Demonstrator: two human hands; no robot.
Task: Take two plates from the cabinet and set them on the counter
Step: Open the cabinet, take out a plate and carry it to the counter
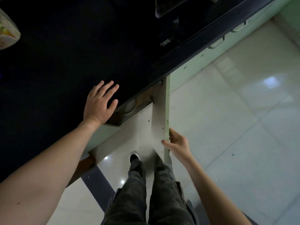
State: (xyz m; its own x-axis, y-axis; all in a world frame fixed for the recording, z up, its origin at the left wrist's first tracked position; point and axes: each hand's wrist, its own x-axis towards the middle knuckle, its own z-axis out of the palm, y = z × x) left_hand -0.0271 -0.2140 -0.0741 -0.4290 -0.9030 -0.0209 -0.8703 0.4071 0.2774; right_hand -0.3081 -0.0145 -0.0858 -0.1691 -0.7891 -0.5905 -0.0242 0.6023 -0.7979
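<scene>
A dark counter (61,62) fills the upper left. My left hand (99,103) lies flat on it near its front edge, fingers spread, holding nothing. Below the counter a pale green cabinet door (159,120) stands swung open toward me. My right hand (177,143) grips the door's outer edge, thumb on the inner face and fingers on the outside. Inside the open cabinet (129,106), just under the counter edge, a pale rounded shape shows; I cannot tell if it is a plate.
A cooktop (170,17) sits in the counter at the top. More green cabinet fronts with handles (217,43) run to the right. A patterned item (7,31) lies at the far left. My legs and a shoe (134,157) stand on glossy floor tiles.
</scene>
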